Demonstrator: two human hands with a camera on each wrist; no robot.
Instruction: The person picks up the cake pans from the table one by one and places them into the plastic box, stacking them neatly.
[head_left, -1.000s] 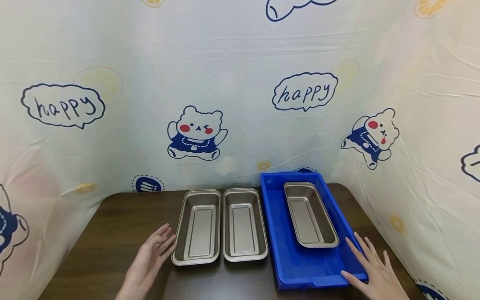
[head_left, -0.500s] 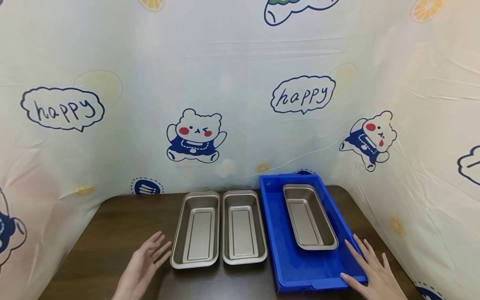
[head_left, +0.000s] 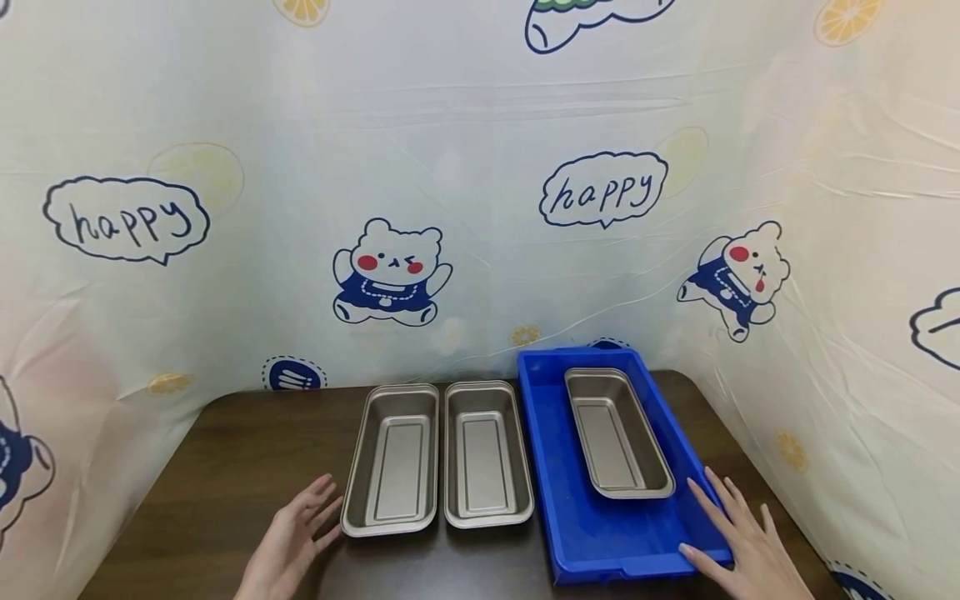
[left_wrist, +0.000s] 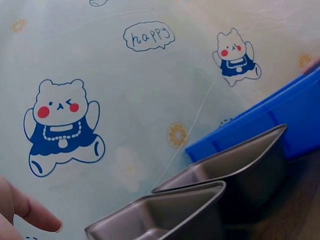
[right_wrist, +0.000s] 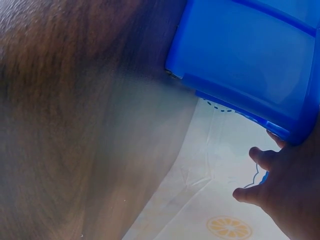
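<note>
Three metallic loaf pans are in the head view. The left pan and the middle pan lie side by side on the table, and the right pan sits inside a blue tray. My left hand is just left of the left pan's near corner, fingers loosely extended and holding nothing. One finger shows beside the pans in the left wrist view. My right hand rests with spread fingers at the tray's near right corner. In the right wrist view, this hand is at the tray wall.
The dark wooden table runs back to a pale curtain printed with bears and lemon slices. The curtain also lines the left and right sides. The blue tray stands close to the middle pan's right side.
My left hand has drawn slightly back toward the near side, along the left pan's outer edge. The right hand, the tray and the pans stay in place; the head view shifts slightly.
</note>
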